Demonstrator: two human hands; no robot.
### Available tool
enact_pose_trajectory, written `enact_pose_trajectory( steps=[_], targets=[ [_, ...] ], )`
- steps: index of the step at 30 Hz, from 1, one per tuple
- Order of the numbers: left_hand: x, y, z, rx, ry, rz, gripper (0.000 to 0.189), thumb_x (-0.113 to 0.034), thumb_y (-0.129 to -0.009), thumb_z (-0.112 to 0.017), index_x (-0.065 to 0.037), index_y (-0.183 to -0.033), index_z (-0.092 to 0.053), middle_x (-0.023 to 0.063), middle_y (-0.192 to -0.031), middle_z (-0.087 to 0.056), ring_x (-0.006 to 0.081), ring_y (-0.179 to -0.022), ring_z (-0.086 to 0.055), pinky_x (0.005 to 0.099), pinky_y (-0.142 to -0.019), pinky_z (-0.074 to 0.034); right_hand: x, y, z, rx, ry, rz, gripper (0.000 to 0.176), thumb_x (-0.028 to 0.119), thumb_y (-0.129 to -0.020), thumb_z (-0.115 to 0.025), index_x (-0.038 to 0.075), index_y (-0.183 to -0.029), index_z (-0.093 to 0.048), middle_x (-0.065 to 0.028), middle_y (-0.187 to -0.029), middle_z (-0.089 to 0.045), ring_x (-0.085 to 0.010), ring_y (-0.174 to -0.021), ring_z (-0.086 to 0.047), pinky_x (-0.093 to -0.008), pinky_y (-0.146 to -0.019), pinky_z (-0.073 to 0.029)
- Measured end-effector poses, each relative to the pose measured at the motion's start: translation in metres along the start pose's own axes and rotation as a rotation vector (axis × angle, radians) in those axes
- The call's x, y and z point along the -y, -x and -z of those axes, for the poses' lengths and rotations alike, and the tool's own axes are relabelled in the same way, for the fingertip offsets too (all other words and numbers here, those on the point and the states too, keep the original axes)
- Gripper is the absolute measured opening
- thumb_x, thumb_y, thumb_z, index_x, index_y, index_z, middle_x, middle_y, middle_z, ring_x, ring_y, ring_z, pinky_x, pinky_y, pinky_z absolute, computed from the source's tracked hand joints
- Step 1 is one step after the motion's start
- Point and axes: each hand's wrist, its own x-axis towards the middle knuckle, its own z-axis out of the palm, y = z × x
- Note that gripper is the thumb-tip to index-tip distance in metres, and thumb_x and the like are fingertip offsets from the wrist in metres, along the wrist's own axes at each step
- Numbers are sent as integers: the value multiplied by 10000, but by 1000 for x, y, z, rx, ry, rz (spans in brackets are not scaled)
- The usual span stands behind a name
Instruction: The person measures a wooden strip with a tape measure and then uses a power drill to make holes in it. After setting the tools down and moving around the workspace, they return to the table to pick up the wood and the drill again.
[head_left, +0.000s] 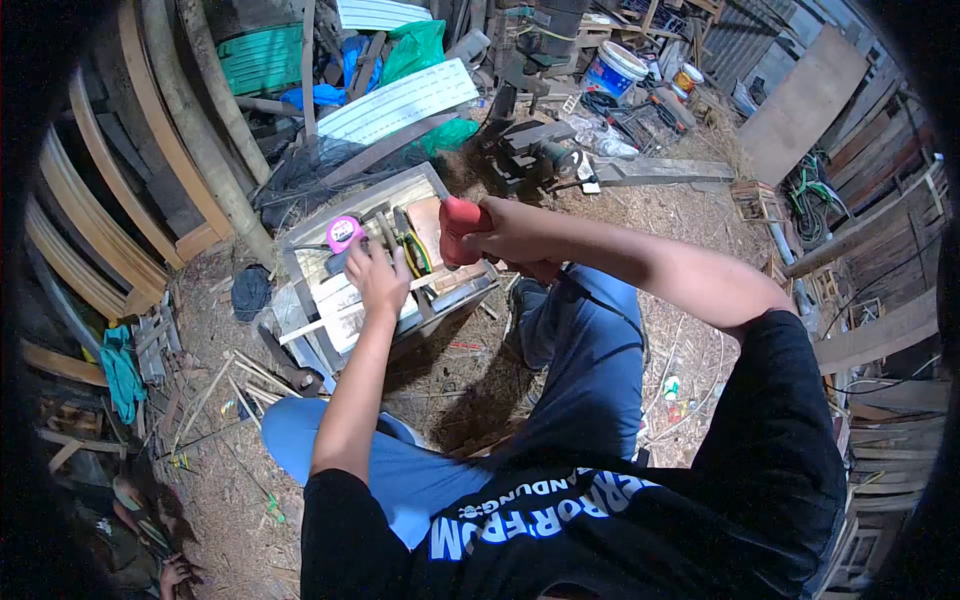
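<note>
My right hand (492, 240) is wrapped around a red corded power tool (461, 222), its black cable (612, 308) hanging over my leg. The tool is over the right side of a light wooden box-like stand (350, 195); its working end is hard to make out. My left hand (378, 282) reaches over the stand, fingers apart, with nothing visibly held. Just beyond its fingertips lies a pink tape measure (343, 231). Beside it are yellow-and-black handled pliers (414, 250) and other hand tools, partly hidden by the fingers. A thin wood strip (318, 322) crosses the near side.
Beyond the stand are a bench grinder-like machine (556, 158), a white-blue bucket (614, 72) and a wooden beam (655, 171). Curved wooden frames (165, 150) lean at left. Wood sticks (240, 385) and shavings litter the floor. Another person's hand (175, 572) shows at lower left.
</note>
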Motion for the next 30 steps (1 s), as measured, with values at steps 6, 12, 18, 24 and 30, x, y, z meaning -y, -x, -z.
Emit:
enact_pose_trajectory(
  steps=[6, 12, 18, 24, 30],
  targets=[
    [-1, -3, -6, 63, -322, 76, 641, -382, -1078, -561, -83, -1623, -404, 292, -1697, -296, 492, -1606, -209, 710, -1285, -83, -11, -8, -1, 9, -38, 9, 446, 344, -1016, -725, -16, -1244, -592, -117, -912, -712, -189, -739, -702, -388, -617, -561],
    [7, -3, 7, 100, -284, -3, 645, -425, -1104, -512, -71, -1635, -421, 278, -1714, -299, 480, -1598, -253, 666, -1299, -131, -17, -8, -10, -29, -110, 75, 294, 320, -1011, -661, 34, -945, -663, -46, -623, -598, -180, -468, -610, -395, -381, -484],
    [-4, 1, 10, 56, -249, 54, 622, -430, -1110, -500, -9, -1567, -474, 283, -1680, -343, 472, -1577, -286, 640, -1287, -207, 5, 8, -2, -7, 13, 38, 431, 360, -1007, -716, 8, -1235, -617, -171, -981, -729, -292, -895, -730, -437, -784, -564],
    [-5, 0, 9, 97, -302, 108, 630, -417, -1105, -514, -29, -1596, -442, 278, -1696, -330, 462, -1588, -269, 623, -1302, -191, 19, 19, 5, 3, 52, 53, 488, 369, -1009, -727, 9, -1314, -604, -175, -1035, -754, -304, -961, -759, -441, -837, -582],
    [-7, 0, 10, 106, -327, 92, 620, -437, -1100, -514, -50, -1582, -475, 282, -1692, -342, 462, -1583, -282, 616, -1302, -201, 34, 31, 24, 116, -29, -10, 465, 338, -1026, -706, 26, -1344, -573, -83, -905, -710, -193, -707, -726, -370, -549, -580]
  ],
)
